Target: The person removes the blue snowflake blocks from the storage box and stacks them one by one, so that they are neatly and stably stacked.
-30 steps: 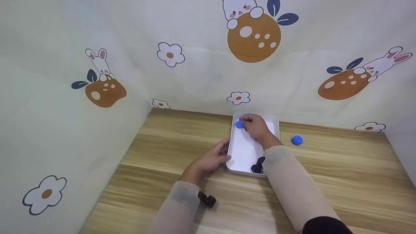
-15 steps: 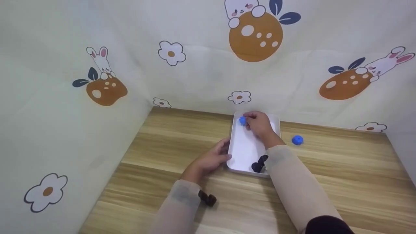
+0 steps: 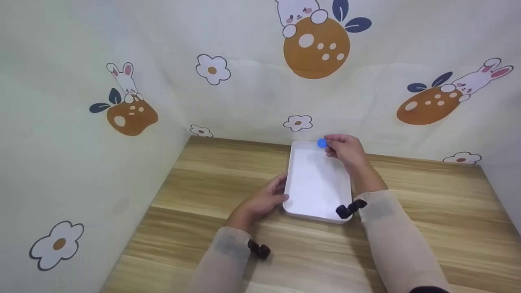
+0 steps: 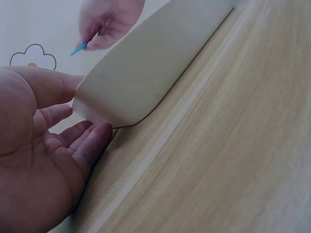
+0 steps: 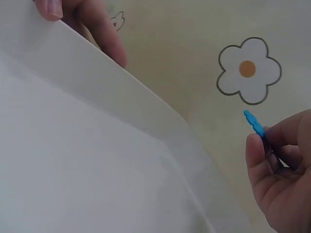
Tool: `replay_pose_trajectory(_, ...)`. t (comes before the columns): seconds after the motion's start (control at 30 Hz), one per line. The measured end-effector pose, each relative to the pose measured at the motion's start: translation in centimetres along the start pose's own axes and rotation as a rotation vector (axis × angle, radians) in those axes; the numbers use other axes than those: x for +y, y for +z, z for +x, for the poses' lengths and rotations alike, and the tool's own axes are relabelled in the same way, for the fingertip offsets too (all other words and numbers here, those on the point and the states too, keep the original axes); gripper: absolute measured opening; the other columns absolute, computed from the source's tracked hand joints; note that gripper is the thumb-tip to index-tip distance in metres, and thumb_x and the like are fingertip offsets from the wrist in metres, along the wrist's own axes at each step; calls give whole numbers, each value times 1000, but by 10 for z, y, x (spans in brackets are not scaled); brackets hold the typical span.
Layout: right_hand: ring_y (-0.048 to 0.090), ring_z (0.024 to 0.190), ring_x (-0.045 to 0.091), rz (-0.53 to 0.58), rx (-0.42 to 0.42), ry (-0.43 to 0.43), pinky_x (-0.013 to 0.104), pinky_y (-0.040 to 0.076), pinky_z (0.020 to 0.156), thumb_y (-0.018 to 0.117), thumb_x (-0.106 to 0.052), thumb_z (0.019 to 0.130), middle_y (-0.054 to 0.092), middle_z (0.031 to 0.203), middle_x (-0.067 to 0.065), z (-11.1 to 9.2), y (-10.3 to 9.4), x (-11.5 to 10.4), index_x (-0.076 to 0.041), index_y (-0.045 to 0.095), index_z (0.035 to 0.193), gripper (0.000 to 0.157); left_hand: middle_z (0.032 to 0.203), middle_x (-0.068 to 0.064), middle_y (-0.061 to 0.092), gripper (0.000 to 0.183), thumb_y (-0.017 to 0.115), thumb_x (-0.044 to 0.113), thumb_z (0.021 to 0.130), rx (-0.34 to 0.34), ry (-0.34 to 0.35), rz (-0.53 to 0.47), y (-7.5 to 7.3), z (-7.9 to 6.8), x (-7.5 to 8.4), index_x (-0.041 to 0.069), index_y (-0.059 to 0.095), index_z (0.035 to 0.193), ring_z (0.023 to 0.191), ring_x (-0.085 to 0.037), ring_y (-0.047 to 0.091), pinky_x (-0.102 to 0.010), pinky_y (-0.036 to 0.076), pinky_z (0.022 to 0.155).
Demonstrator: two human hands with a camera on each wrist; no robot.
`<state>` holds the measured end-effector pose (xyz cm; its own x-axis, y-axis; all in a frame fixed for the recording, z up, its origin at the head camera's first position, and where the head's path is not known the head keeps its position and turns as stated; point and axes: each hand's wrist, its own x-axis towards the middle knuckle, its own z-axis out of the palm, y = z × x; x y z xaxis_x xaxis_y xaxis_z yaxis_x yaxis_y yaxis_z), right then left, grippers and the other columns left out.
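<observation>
A thin blue disc with a scalloped edge (image 3: 322,143) is pinched between the thumb and fingers of my right hand (image 3: 346,151), above the far rim of a white rectangular tray (image 3: 311,179). Seen edge-on in the right wrist view, the blue disc (image 5: 253,123) is flat and held clear of the tray wall (image 5: 146,104). At the tray's left side my left hand (image 3: 262,201) holds the edge. In the left wrist view, the fingers of my left hand (image 4: 43,150) bend around the tray's outer corner (image 4: 112,97), touching its wall and underside.
The tray stands on a wood-grain table (image 3: 211,179), close to a patterned cloth backdrop (image 3: 244,97). Black wrist cameras sit on both sleeves; the right camera (image 3: 350,208) hangs over the tray's near right corner.
My right hand has lifted the blue disc from inside the tray's far left corner and carried it right. The arm now covers where another blue piece lay. My left hand stays put.
</observation>
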<state>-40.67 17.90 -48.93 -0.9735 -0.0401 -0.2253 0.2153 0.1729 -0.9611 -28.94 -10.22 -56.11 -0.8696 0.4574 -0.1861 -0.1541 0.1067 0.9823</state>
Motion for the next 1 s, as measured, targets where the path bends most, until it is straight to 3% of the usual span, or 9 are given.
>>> replay_pose_trajectory(0.1, 70, 101, 14, 45, 1, -26, 20, 63, 93, 60, -21, 110, 69, 119, 9, -14, -20, 6, 0, 65, 140, 37, 177, -14, 30, 75, 58, 11, 108, 1, 4, 0, -1, 1, 0, 15, 20, 172, 165, -34, 28, -50, 28, 136)
replay_pose_trajectory(0.27, 74, 95, 10, 26, 26, -56, 21, 64, 93, 61, -22, 109, 73, 110, -1, -29, -51, 20, 2, 63, 141, 40, 177, -14, 29, 74, 57, 10, 107, -4, 6, -18, -1, 2, -3, 15, 20, 172, 165, -33, 28, -50, 28, 136)
replay_pose_trajectory(0.5, 77, 95, 9, 11, 83, -32, 27, 65, 95, 63, -28, 109, 74, 104, -7, -48, -89, 35, -1, 62, 143, 43, 178, -14, 28, 75, 56, 9, 108, -14, 11, -10, 0, 3, -3, 14, 20, 172, 165, -33, 27, -49, 28, 136)
replay_pose_trajectory(0.63, 77, 94, 8, 28, 109, -7, 25, 64, 95, 65, -30, 108, 74, 106, -6, -56, -106, 43, -1, 61, 143, 45, 178, -14, 28, 75, 57, 10, 107, -7, 5, 7, 1, 2, -3, 15, 20, 172, 165, -33, 28, -48, 29, 135)
replay_pose_trajectory(0.73, 77, 91, 8, 114, 114, 15, 23, 65, 93, 68, -24, 106, 75, 104, -6, -59, -116, 51, 1, 62, 141, 44, 178, -13, 28, 75, 57, 10, 107, -6, 3, 4, 1, 2, -3, 15, 20, 172, 165, -32, 28, -48, 30, 135)
replay_pose_trajectory(0.83, 75, 86, 9, 201, 107, 15, 23, 65, 88, 69, -18, 105, 77, 100, -5, -58, -123, 62, 3, 64, 138, 39, 177, -15, 29, 74, 57, 10, 108, -6, 15, -2, 1, 2, -2, 13, 20, 172, 165, -34, 28, -49, 29, 135)
replay_pose_trajectory(1.0, 71, 82, 9, 230, 86, -1, 23, 64, 77, 67, -14, 106, 77, 92, -5, -53, -131, 79, 0, 70, 131, 29, 177, -14, 30, 74, 57, 10, 107, 4, 5, 1, 0, 3, -2, 14, 22, 172, 165, -34, 29, -50, 29, 135)
